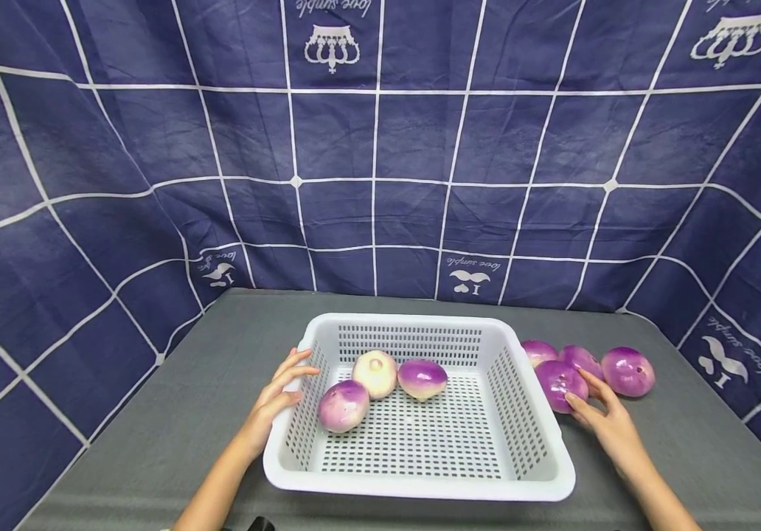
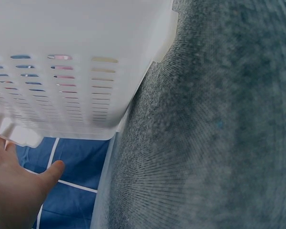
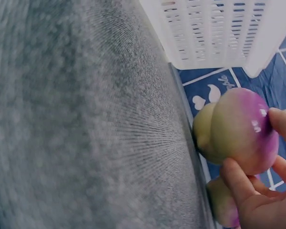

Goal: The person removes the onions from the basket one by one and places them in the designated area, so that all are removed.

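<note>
A white plastic basket [image 1: 414,483] with slotted walls holds three purple-and-white turnips: one at the left [image 1: 343,406], a pale one [image 1: 374,375] and a darker one [image 1: 423,379]. My left hand [image 1: 273,402] rests at the basket's left rim, fingers extended over it. In the left wrist view its thumb [image 2: 51,174] stands apart from the wall. Right of the basket, my right hand [image 1: 609,420] grips a purple turnip [image 1: 561,385] between thumb and fingers. The right wrist view shows this turnip [image 3: 245,131] from the side, pale underneath; whether it touches the table I cannot tell.
Close behind the gripped turnip lie more purple turnips, one by the basket wall [image 1: 538,351], one in the middle [image 1: 581,360] and one farther right [image 1: 627,372]. A grey cloth [image 1: 175,413] covers the table. A blue checked curtain [image 1: 420,147] encloses the back and sides.
</note>
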`<state>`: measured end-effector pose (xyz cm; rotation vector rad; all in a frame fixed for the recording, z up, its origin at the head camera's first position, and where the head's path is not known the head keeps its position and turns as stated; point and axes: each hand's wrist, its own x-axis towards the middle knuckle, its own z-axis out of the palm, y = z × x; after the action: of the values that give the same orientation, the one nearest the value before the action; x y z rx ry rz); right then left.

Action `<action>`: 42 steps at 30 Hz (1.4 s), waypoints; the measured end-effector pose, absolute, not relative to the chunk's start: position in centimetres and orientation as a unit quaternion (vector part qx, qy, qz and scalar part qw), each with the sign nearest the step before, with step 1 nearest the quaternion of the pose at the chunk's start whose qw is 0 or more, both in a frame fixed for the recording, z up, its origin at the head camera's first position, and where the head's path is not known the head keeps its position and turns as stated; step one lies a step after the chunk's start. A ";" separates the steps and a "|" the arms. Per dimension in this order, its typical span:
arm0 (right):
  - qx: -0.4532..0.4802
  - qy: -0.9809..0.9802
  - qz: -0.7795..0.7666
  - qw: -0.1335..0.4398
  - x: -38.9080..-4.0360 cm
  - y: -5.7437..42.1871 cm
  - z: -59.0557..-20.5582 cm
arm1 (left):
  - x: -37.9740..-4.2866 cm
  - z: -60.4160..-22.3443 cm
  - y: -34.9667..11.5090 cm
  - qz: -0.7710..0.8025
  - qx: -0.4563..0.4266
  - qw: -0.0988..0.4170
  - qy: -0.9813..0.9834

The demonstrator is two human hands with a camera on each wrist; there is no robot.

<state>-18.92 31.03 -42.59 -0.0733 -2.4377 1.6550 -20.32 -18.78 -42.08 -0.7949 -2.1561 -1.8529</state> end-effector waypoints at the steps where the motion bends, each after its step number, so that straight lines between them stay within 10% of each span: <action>1: -0.023 -0.828 0.554 0.089 -18.9 31.1 -42.8 | -20.3 -42.1 -18.8 -0.625 -0.268 0.094 -0.727; 22: -0.011 -0.879 0.476 0.023 -18.8 31.5 -43.0 | -20.5 -42.1 -18.8 -0.620 -0.278 0.099 -0.727; 42: 0.067 -0.866 0.466 0.169 -18.4 31.6 -40.8 | -20.3 -42.2 -18.8 -0.628 -0.266 0.089 -0.726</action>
<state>-18.42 31.56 -40.80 0.1904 -2.4613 1.3254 -20.35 -18.79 -42.17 -0.7900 -2.1604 -1.8668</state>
